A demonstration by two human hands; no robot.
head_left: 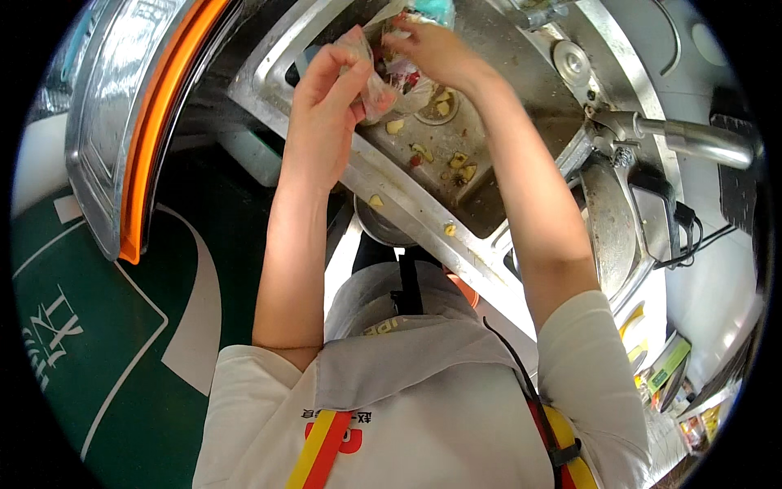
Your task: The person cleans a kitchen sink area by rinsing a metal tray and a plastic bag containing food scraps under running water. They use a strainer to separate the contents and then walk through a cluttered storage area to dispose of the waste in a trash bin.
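Observation:
My left hand (327,101) grips the rim of a clear plastic bag (376,95) at the near left corner of a stainless steel sink (482,116). Mixed scraps, some red, show inside the bag. At the bag's far side is my right hand (437,52), its fingers blurred by motion; whether they hold anything I cannot make out. Yellowish scraps (465,171) lie wet on the sink floor, and a few more sit in the round drain (438,109). A turquoise plastic piece (435,9) shows beyond the bag.
A metal faucet (690,137) reaches in on the right, near a round metal knob (572,60). Single scraps (450,230) rest on the sink's front rim. To the left stand an orange-edged tray (146,134) and a green surface (140,379) bearing writing. A metal bowl (379,223) is under the rim.

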